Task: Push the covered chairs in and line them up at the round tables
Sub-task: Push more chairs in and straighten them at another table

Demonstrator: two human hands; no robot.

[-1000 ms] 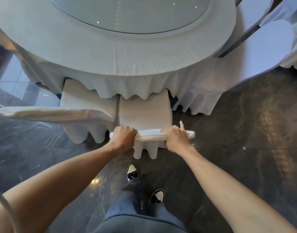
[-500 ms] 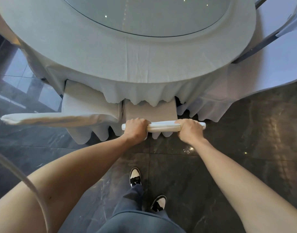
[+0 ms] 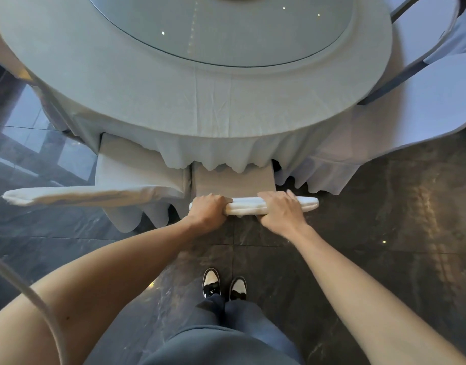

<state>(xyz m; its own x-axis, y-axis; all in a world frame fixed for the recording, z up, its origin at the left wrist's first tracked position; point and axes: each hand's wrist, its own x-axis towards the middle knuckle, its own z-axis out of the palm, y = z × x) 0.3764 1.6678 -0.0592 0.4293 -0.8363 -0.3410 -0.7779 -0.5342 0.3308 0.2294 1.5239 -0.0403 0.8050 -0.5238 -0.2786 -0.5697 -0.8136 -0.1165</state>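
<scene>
A white-covered chair [image 3: 234, 181] stands straight ahead of me, its seat mostly tucked under the hanging cloth of the round table [image 3: 152, 83]. My left hand [image 3: 208, 210] and my right hand [image 3: 280, 210] both grip the top edge of its backrest, left and right of the middle. A second covered chair [image 3: 121, 177] stands directly to its left, touching it, with its backrest top a little further from the table. A third covered chair [image 3: 411, 119] is at the right, angled around the table.
A glass turntable [image 3: 226, 30] lies on the tabletop. The floor [image 3: 384, 233] is dark polished stone. My two shoes [image 3: 224, 285] stand close behind the chair. A pale cord [image 3: 29, 293] curves across the lower left corner.
The chair in my hands has slid forward under the tablecloth, so less of its seat shows. I have stepped closer to the table and my feet have come together.
</scene>
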